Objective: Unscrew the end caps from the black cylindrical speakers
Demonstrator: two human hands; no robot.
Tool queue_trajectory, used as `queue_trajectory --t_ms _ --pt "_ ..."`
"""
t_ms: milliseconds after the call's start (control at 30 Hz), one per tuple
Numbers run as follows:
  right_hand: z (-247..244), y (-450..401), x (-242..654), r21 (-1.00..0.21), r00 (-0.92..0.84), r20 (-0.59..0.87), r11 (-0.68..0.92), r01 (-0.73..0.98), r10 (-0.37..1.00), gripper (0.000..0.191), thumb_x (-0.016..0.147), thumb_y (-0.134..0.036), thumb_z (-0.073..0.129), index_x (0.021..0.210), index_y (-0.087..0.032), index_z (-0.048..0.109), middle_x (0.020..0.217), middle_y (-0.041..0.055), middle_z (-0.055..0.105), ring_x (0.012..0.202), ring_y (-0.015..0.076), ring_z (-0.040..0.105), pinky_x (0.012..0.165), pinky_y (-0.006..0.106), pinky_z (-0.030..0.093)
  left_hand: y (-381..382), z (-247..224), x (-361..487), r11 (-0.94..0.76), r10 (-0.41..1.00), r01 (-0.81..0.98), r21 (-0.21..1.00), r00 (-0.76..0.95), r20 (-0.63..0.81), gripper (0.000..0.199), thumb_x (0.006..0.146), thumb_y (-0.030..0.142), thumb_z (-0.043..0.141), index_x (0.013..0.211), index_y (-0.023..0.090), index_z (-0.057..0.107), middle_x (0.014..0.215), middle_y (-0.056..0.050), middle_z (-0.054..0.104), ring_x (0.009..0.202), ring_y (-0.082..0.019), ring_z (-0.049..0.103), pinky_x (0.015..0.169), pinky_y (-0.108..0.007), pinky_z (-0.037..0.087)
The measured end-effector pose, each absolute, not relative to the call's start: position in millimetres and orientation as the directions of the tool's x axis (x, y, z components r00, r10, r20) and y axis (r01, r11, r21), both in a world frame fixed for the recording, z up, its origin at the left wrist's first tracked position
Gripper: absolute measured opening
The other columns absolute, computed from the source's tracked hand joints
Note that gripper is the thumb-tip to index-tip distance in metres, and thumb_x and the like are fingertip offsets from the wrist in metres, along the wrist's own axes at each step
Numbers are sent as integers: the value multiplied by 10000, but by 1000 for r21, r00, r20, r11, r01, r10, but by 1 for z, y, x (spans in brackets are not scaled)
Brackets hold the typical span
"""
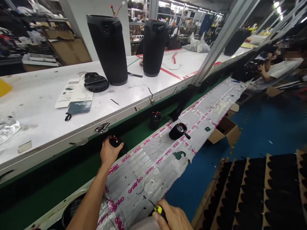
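Observation:
My left hand (111,150) is over the green conveyor belt (134,135), with thumb and fingers around the top of a small black speaker housing (116,141). Red and yellow wires stick out of that housing, and its lower part is hard to see. In my right hand (171,215), low at the front, is a screwdriver (158,209) with a yellow-and-black handle and a thin dark shaft. Another small black speaker housing (177,131) lies tilted on the taped work ledge (165,169). A further wired unit (155,121) stands on the belt beyond my left hand.
Two tall black speakers (109,51) stand on the white bench (129,95), near a black round base (96,82) and printed cards (74,92). A slanted metal post (211,54) rises ahead. Cartons of black parts (254,188) sit right; a co-worker (275,68) sits farther along.

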State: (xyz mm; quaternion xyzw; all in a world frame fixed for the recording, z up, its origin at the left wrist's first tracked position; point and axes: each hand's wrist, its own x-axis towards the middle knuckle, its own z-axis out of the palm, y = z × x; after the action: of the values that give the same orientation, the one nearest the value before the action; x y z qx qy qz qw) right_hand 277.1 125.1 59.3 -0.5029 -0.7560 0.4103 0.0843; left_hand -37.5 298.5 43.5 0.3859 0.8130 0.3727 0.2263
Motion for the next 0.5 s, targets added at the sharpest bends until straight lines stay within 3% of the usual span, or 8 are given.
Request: queue_trajectory --t_ms 133,233,400,500 --pt "73 140 285 -795 -281 -258 -38 606 924 385 1040 -587 395 1098 -268 602 898 45 730 836 254 700 745 339 492 235 75 -27 340 850 243 909 -493 -186 722 703 450 841 1329 193 591 1342 -161 654 1285 -388 582 1150 -542 399" --pt "82 159 287 -828 -207 -352 -201 523 913 471 1026 -654 381 1080 -236 591 706 3 663 665 218 648 657 326 488 183 94 -11 288 891 25 957 -374 -259 718 689 516 826 1317 232 622 1378 -139 665 1327 -371 575 1126 -472 446" --pt "88 173 277 -853 -297 -511 -436 287 806 691 947 -778 441 1322 -200 505 503 -67 555 493 190 565 545 298 459 132 121 16 230 870 -310 922 -359 -338 846 589 553 869 1333 209 659 1360 -171 680 1251 -434 619 1043 -472 527" --pt "91 166 270 -760 -434 -611 -644 86 662 849 877 -867 444 1396 -195 472 481 -63 545 422 176 529 453 271 416 123 136 25 179 860 -453 874 -360 -362 893 515 529 939 1314 220 688 1381 -173 665 1210 -446 638 1001 -459 560"
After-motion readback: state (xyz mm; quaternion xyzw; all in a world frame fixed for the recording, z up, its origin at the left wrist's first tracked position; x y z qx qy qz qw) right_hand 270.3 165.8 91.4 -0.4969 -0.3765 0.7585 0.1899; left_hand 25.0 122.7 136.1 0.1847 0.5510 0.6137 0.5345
